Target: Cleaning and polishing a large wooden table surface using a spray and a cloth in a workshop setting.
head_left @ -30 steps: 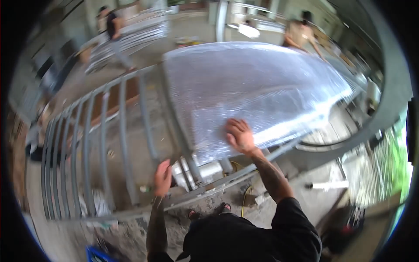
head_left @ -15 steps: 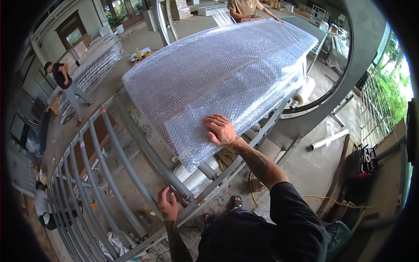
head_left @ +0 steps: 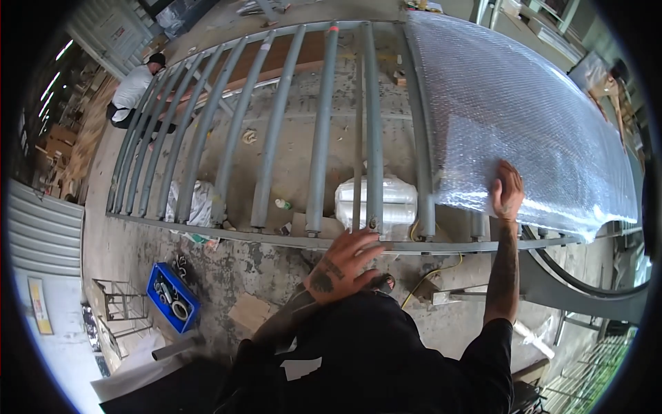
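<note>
A large flat item wrapped in clear bubble wrap (head_left: 524, 117) lies on the right part of a grey metal roller conveyor (head_left: 321, 131). On the near left part of the wrap rests my right hand (head_left: 509, 191), its fingers together and stretched out flat, the arm reaching forward. What is under the wrap cannot be made out. Over the conveyor's near rail, left of the wrapped item, is my left hand (head_left: 345, 268), fingers spread and holding nothing. Whether it touches the rail is hard to tell.
Bare rollers run to the left. Below them sits a plastic-wrapped bundle of rolls (head_left: 396, 200). A blue crate (head_left: 172, 297) with tape and tools stands on the floor at the near left. One person (head_left: 134, 93) crouches beyond the conveyor's left end; another (head_left: 610, 90) is at the far right.
My view has swung left along the conveyor, bringing the blue crate into sight. My left hand has spread its fingers; the right stays on the bubble wrap.
</note>
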`<state>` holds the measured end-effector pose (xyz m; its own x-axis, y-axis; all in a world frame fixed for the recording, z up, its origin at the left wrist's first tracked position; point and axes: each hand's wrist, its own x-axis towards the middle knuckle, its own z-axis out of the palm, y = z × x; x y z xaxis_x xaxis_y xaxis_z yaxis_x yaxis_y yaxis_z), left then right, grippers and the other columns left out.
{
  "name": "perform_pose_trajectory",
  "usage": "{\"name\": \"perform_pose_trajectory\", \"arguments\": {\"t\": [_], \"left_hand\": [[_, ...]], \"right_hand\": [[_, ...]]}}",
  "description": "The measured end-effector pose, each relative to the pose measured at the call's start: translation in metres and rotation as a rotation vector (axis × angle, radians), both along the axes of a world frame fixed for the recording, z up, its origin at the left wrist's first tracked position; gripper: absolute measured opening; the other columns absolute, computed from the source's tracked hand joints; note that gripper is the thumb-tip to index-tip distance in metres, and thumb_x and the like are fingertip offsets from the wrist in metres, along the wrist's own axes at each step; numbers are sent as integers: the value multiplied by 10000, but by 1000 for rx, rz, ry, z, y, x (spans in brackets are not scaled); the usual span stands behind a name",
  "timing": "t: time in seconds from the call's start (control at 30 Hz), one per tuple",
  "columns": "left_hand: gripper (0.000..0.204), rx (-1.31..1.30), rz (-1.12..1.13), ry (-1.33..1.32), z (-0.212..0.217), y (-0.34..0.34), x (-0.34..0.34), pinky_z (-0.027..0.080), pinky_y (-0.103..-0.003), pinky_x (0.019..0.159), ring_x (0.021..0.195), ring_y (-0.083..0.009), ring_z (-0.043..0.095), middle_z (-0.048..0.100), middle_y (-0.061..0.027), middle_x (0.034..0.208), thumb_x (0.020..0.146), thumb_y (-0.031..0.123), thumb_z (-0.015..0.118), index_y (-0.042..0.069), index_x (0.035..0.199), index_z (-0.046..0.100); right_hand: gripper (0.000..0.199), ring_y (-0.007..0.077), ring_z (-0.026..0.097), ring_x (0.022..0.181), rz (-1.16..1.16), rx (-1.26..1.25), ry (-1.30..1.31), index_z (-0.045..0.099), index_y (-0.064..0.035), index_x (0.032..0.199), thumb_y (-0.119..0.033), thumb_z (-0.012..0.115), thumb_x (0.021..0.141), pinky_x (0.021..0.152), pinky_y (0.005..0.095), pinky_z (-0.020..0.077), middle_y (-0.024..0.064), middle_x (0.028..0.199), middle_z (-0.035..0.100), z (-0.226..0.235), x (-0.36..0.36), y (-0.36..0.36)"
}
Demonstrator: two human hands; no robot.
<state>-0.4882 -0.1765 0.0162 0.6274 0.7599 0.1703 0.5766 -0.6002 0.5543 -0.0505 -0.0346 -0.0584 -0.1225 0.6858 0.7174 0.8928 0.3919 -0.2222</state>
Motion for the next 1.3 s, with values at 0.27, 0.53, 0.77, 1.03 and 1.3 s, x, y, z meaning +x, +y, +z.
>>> {"name": "perform_pose_trajectory", "arguments": {"t": [0.27,0.53,0.77,1.03,1.3], "left_hand": [[748,44,683,171,-100,-20,-81,182,-621,1110,1400,-471,226,293,-301,1472,839,397,665,18,1411,367],[496,66,405,-57,-94,-11,-97,240,-573,1116,1326,-395,417,470,-244,1389,828,212,687,28,1269,554],[242,135,109,-369,-101,-9,-40,295,-540,1105,1225,-345,543,642,-122,1182,832,48,603,51,1066,662],[254,188,86,-312,-107,23,-39,346,-560,1070,1192,-367,544,628,-112,1134,816,43,612,66,1066,652],[291,232,2,-235,-118,31,-43,445,-514,976,1127,-380,565,613,-102,1134,798,104,644,91,1088,620]], "right_hand": [[284,338,592,1118,-25,-74,-28,614,-19,1067,-226,563,879,969,407,447,148,1201,632,-7,6,4],[269,349,653,920,-181,-288,445,646,-41,1082,-262,578,943,817,384,503,167,1036,674,-19,26,23],[428,377,488,1238,-210,-250,129,606,-85,1190,-384,624,885,1024,472,395,207,1331,518,28,-47,25],[644,445,247,1397,-480,-378,-77,440,-125,1361,-335,636,784,1084,652,197,234,1495,302,-15,-100,30],[588,430,295,1381,-584,-374,-190,434,-99,1371,-260,638,844,1107,586,240,240,1474,339,-15,-85,36]]}}
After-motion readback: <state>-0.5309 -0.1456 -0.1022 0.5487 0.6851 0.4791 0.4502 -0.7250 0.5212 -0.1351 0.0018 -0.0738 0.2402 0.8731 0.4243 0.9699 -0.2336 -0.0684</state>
